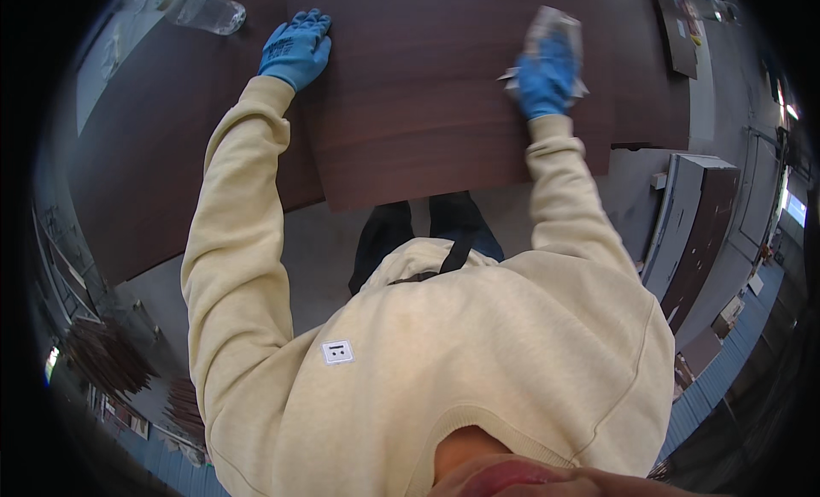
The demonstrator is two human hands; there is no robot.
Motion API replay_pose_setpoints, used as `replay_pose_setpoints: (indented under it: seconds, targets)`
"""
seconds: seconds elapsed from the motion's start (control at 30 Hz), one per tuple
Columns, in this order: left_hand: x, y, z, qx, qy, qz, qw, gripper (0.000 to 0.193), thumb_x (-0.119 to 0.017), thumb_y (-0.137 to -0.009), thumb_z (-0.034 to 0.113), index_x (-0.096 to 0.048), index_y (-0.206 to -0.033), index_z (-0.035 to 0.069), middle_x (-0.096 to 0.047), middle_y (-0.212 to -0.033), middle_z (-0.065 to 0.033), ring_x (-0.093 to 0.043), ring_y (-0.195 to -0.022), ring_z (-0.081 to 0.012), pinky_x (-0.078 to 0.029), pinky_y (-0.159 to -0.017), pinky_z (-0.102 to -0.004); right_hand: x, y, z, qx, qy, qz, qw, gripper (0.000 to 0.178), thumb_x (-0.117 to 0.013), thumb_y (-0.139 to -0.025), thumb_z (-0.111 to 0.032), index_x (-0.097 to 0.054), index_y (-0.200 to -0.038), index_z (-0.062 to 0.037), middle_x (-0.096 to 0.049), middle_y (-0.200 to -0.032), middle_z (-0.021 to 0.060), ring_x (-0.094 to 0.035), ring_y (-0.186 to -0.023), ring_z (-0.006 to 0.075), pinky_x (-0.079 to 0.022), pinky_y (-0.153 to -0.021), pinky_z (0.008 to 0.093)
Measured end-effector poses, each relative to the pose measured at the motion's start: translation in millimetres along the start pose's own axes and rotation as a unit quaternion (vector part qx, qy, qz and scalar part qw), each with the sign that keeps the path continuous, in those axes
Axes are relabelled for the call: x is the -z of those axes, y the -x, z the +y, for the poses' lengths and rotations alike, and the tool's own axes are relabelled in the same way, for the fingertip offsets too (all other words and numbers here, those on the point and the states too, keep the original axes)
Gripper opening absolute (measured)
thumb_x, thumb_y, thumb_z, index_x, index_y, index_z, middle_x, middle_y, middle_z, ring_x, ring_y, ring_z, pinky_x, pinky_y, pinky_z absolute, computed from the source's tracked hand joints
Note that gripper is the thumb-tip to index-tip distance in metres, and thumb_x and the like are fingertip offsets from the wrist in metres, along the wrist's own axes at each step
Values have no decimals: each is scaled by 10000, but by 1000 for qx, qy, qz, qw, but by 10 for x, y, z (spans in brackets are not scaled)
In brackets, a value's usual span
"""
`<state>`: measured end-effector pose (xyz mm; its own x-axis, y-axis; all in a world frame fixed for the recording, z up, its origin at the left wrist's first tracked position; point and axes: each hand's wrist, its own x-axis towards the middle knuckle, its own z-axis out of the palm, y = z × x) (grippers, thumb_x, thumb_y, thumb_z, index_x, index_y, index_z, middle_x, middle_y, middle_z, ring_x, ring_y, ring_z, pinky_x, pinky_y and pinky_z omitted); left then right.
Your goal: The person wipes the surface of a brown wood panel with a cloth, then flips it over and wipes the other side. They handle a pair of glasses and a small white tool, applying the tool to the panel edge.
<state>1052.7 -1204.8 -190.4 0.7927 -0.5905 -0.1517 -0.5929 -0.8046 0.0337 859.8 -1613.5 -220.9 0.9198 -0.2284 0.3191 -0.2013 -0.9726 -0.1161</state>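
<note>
A dark reddish-brown wood-grain panel [410, 121] lies before me, its near edge close to my legs. My left hand [295, 51], in a blue work glove, rests flat at the panel's left edge with its fingers stretched out and nothing held. Over the right part of the panel is my right hand [547, 76], gloved in blue too and somewhat blurred. It presses on a crumpled whitish cloth [557, 23], which sticks out beyond the fingers and at both sides of the palm.
Another brown board [188, 147] extends under the panel to the left. A clear plastic bottle [205, 11] lies at the far left. On the right stand stacked panels [692, 232] with pale and brown faces. Piled brown boards [102, 356] sit at the lower left.
</note>
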Motion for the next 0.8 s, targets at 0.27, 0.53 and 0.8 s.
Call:
replay_pose_setpoints:
  seconds: [0.27, 0.53, 0.8]
  targets:
    - [8, -73, 14, 10, -17, -40, 999, 550, -517, -1058, 370, -550, -1562, 151, -438, -1679, -91, -376, -1569, -270, -279, -1294, -420, 26, 178, -1544, 161, -93, -34, 982, 473, -666, -919, -266, -654, -1314, -7, -667, -1295, 218, -631, -1220, 399, -506, -1060, 516]
    - [-78, 3, -165, -3, 38, -39, 999, 603, -526, -1045, 389, -500, -1591, 135, -382, -1706, -102, -339, -1584, -284, -326, -1286, -406, 34, 448, -1605, 187, -131, -7, 974, 457, -662, -951, -240, -649, -1333, 10, -596, -1473, 267, -594, -1351, 414, -400, -1222, 514]
    - [88, 125, 147, 25, 73, -43, 996, 753, -670, -986, 378, -437, -1595, 1, -392, -1686, -214, -346, -1586, -325, -291, -1292, -402, 174, 576, -999, 132, 32, -117, 984, 591, -686, -949, -329, -609, -1423, 17, -454, -1615, 272, -444, -1489, 438, -328, -1241, 547]
